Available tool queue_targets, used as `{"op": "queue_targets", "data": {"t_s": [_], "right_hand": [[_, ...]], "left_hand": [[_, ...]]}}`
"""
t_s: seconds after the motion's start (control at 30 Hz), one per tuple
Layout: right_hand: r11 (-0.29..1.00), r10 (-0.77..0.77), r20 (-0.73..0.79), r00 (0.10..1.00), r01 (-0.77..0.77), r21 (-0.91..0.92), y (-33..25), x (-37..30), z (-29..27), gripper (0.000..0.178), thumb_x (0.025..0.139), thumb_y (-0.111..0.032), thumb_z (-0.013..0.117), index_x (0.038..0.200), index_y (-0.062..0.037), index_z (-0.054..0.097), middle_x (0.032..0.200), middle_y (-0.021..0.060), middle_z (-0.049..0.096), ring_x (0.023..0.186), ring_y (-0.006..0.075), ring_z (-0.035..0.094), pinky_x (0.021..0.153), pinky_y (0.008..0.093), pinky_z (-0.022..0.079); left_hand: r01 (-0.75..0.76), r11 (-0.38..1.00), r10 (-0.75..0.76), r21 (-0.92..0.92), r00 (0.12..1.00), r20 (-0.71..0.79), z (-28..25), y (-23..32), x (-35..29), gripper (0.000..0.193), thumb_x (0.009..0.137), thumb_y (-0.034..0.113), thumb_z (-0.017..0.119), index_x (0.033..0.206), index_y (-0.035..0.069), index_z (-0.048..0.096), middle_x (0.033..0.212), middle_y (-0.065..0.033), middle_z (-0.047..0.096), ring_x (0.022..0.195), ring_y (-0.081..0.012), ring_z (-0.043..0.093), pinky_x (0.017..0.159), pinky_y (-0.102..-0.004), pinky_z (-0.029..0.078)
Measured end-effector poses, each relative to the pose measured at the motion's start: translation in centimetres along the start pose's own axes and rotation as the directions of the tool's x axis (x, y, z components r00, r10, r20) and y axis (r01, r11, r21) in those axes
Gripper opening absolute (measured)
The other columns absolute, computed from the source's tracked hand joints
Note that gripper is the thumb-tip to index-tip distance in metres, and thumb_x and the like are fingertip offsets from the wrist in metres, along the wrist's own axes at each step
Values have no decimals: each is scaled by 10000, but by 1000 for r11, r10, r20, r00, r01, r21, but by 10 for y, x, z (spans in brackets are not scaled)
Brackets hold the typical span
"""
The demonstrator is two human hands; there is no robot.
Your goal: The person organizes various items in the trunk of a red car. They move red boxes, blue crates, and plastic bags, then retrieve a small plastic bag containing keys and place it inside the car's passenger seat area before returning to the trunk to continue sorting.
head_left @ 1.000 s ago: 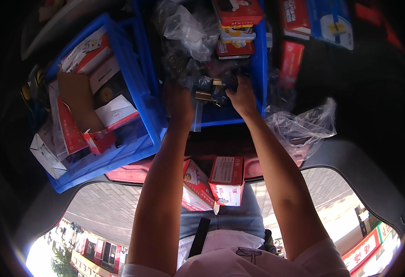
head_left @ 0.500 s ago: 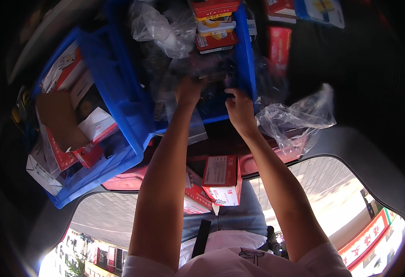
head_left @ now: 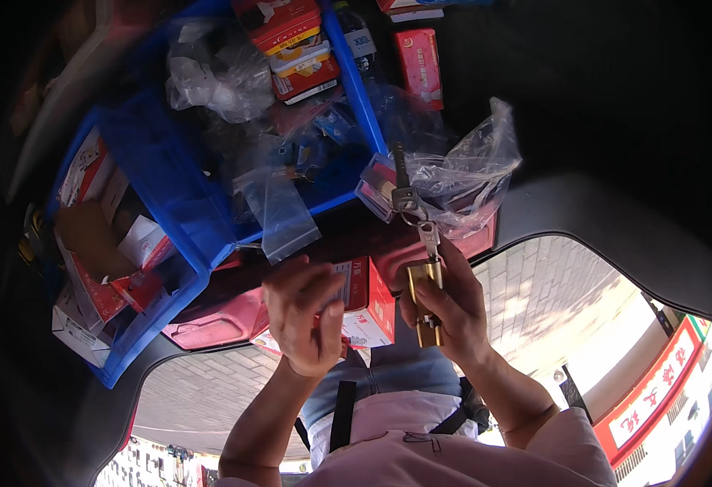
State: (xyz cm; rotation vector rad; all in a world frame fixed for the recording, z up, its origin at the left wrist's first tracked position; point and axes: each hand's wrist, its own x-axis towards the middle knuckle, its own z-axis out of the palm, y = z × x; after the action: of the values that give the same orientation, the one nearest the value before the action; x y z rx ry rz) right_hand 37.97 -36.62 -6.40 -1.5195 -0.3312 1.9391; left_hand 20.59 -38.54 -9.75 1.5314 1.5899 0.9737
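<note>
My right hand [head_left: 461,312] grips a brass lock cylinder [head_left: 430,334] in front of my body. One key [head_left: 429,237] is stuck into the cylinder; another dark-bladed key [head_left: 405,199] hangs from the same ring and points away from me. My left hand [head_left: 303,316] is held up at the left, fingers loosely bent and apart, with nothing seen in it. Just behind it stands a red and white carton [head_left: 370,302], partly covered by the fingers. Beyond the keys, a small clear plastic box [head_left: 378,188] lies at the near right corner of a blue crate [head_left: 362,101].
Inside the crate are stacked red and yellow tins [head_left: 303,73], crumpled plastic bags [head_left: 218,77] and a clear zip bag [head_left: 283,213] over its near edge. At left, another blue crate [head_left: 157,325] holds torn cartons. A crinkled clear bag [head_left: 478,174] and red box [head_left: 419,69] lie right.
Both hands have come out of the crate toward my body. My right hand now holds the lock cylinder with its keys. The view has shifted, so the crates appear further left.
</note>
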Motion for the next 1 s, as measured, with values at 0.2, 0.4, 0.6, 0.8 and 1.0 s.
{"op": "queue_targets", "data": {"t_s": [0.2, 0.4, 0.6, 0.8, 1.0], "right_hand": [[972, 16, -102, 995, -39, -231, -45, -43, -33, 520, 876, -91, 513, 1328, 35, 288, 895, 196, 599, 546, 152, 555, 482, 240, 440], [994, 64, -18, 998, -65, -91, -54, -43, -46, 533, 828, -84, 507, 1304, 53, 309, 878, 185, 590, 530, 141, 552, 411, 247, 432], [837, 435, 38, 900, -420, 351, -53, -12, -47, 459, 865, -65, 415, 1319, -63, 346, 1132, 153, 554, 639, 132, 556, 462, 251, 434], [748, 386, 294, 874, -483, 454, -21, 11, -52, 297, 918, -95, 391, 1204, -43, 456, 1066, 101, 598, 791, 165, 623, 649, 282, 528], [819, 21, -254, 967, -162, -550, -25, 8, -16, 305, 911, -141, 444, 1201, -55, 485, 1129, 76, 516, 803, 145, 616, 662, 252, 519]], "left_hand": [[56, 984, -82, 170, 985, 150, 111, -21, 72, 375, 719, 218, 706, 1040, 83, 565, 1003, -128, 560, 929, -307, 535, 782, -390, 453], [404, 894, -399, -193, 915, 66, 138, -31, 67, 86, 851, 112, 570, 848, 42, 520, 645, -169, 567, 574, -351, 575, 486, -385, 431], [278, 932, -278, -233, 960, 34, 94, 10, 14, 65, 818, 40, 563, 860, 59, 516, 679, -121, 529, 599, -304, 539, 517, -353, 422], [-23, 976, 47, -217, 993, 110, 65, 23, -18, 229, 676, 35, 627, 890, 80, 559, 805, -57, 537, 689, -225, 565, 553, -335, 464], [283, 897, -277, -338, 959, 69, 45, 11, -33, 139, 773, 21, 606, 897, 71, 567, 802, -89, 532, 648, -289, 555, 510, -369, 449]]}}
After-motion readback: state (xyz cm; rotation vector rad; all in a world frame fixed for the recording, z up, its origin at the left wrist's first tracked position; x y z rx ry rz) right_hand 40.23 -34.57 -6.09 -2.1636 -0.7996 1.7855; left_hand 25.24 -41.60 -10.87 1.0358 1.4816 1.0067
